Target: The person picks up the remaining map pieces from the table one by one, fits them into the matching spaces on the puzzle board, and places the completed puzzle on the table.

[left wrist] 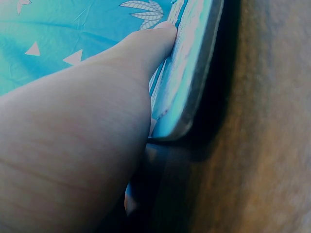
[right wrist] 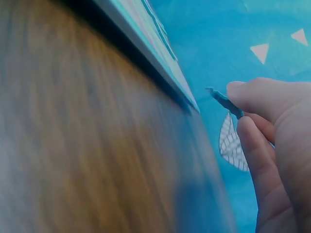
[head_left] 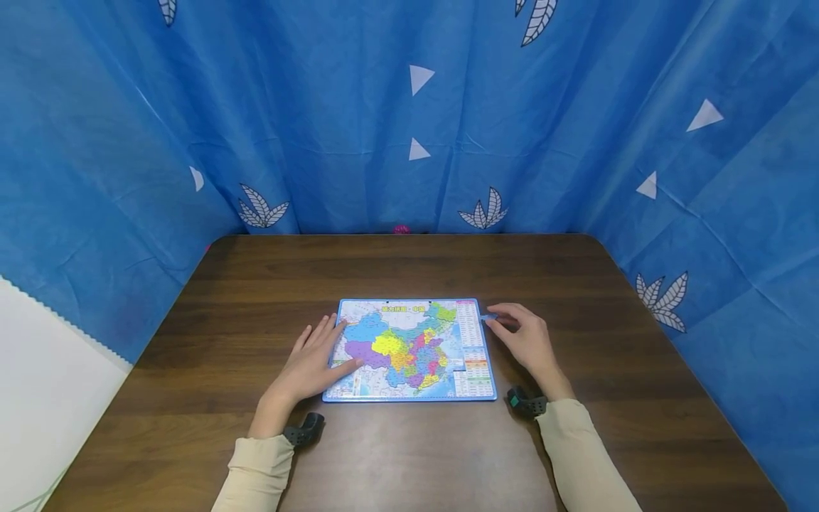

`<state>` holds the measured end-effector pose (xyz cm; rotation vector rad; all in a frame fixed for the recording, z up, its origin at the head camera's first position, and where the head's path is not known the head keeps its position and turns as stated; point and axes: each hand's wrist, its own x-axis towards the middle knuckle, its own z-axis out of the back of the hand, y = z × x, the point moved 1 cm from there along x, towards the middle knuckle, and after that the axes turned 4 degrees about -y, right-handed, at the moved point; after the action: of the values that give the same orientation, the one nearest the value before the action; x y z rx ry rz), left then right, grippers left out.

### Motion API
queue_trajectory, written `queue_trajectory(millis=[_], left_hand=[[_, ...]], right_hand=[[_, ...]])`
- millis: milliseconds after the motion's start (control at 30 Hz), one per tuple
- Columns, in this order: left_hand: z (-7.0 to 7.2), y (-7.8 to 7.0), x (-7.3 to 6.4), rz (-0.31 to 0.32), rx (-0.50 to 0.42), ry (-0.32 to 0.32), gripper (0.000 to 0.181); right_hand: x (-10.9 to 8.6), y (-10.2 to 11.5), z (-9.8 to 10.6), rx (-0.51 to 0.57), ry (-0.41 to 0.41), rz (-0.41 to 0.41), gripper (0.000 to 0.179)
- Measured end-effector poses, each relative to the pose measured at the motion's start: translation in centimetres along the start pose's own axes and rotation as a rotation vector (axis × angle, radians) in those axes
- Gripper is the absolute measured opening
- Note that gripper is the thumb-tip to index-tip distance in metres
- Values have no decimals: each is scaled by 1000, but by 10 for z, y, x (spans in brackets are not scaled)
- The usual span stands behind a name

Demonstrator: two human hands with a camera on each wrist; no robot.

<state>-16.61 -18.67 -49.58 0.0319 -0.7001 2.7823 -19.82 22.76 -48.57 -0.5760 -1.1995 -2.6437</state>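
Observation:
A colourful map puzzle board (head_left: 397, 387) with a blue border lies flat on the table. My left hand (head_left: 313, 366) rests over its left edge, with fingers straight and spread and the thumb reaching onto the map. In the left wrist view the thumb (left wrist: 155, 41) touches the top of the board (left wrist: 187, 87). Off the board's upper right edge, my right hand (head_left: 526, 338) pinches a small, thin blue piece (head_left: 488, 316) between thumb and fingers. The right wrist view shows this piece (right wrist: 222, 101) sticking out beyond the fingertips, apart from the board's corner. Its flat face is hardly visible.
The brown wooden table (head_left: 409, 267) has a blue patterned curtain (head_left: 358, 107) behind it and along its sides. A white surface (head_left: 45, 384) stands at the far left. Black wrist devices (head_left: 306, 430) sit on both of my wrists.

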Motion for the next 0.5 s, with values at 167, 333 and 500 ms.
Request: queue_trajectory(millis=[167, 333, 500], left_hand=[[0, 0, 0, 1, 4, 4, 95], [1, -1, 0, 5, 1, 3, 95], [0, -1, 0, 3, -1, 1, 95]], right_hand=[[2, 7, -4, 15, 25, 13, 27], [3, 13, -7, 14, 61, 19, 29], [5, 18, -11, 7, 89, 9, 29]])
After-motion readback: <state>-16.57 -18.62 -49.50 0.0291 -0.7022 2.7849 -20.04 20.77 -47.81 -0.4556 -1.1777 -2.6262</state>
